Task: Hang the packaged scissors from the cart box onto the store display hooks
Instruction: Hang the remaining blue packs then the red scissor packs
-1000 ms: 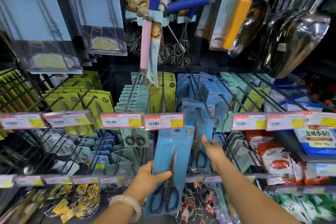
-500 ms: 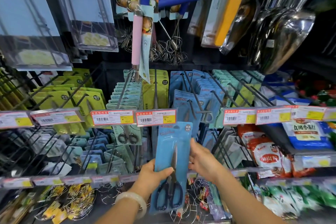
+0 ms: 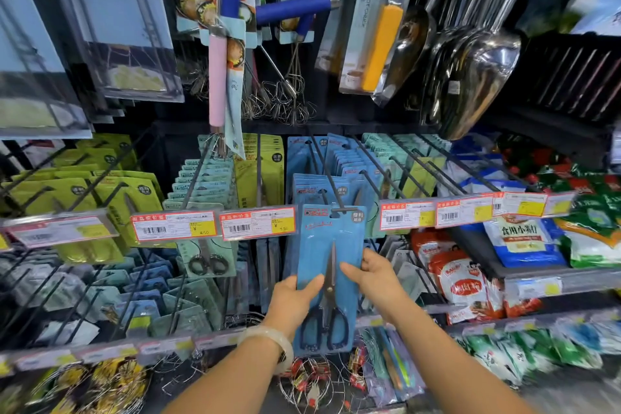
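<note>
Much of the display rack (image 3: pixel 336 128) is crowded and blurred toward the edges, so the lower packs and wire items at the bottom are hard to make out, and the clear packs at upper left are cut off by the frame. The hook (image 3: pixel 331 181) runs forward from among matching blue packs (image 3: pixel 339 161); its tip sits at the hang slot of the scissors pack (image 3: pixel 331 239), though whether the slot is threaded cannot be told. That pack is a tall blue card, upright, with dark-handled scissors, blades pointing up. The left hand (image 3: pixel 292 302) pinches its lower left edge, thumb across the front; the right hand (image 3: pixel 376 276) clamps the right edge. Price tags (image 3: pixel 257 222) line the rail beside it.
</note>
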